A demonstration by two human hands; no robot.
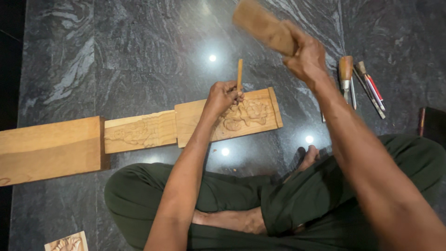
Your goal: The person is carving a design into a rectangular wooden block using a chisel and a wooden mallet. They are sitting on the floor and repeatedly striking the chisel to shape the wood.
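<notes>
Carved wooden panel [253,114] lies flat on the dark polished stone floor [139,51], just beyond the crossed legs in dark green trousers [297,195] of the person seated there. Nearest the camera, at the lower left edge, the corner of another small carved piece [67,242] shows. Bare feet rest between the folded knees.

From there the left hand [223,98] reaches forward and sits on the panel's relief of raised figures; its fingers are curled tight around a slim wooden-handled chisel [239,74], which stands nearly upright with its tip hidden behind the hand against the carving. To the left of this panel, end to end and touching it, lies a second carved panel [139,132], and beyond that a plain thicker wooden block [49,148] running out of the frame.

Farther off and higher, the right hand [306,58] is raised above the floor, its fingers wrapped fully around the handle end of a wooden mallet [265,25], which is blurred and points up and to the left, well above the chisel's top.

On the floor to the right of that arm lies a loose row of carving tools [360,83], 1 with a stout wooden handle, others thin, some with red shafts. A dark object [429,122] sits at the right edge.
</notes>
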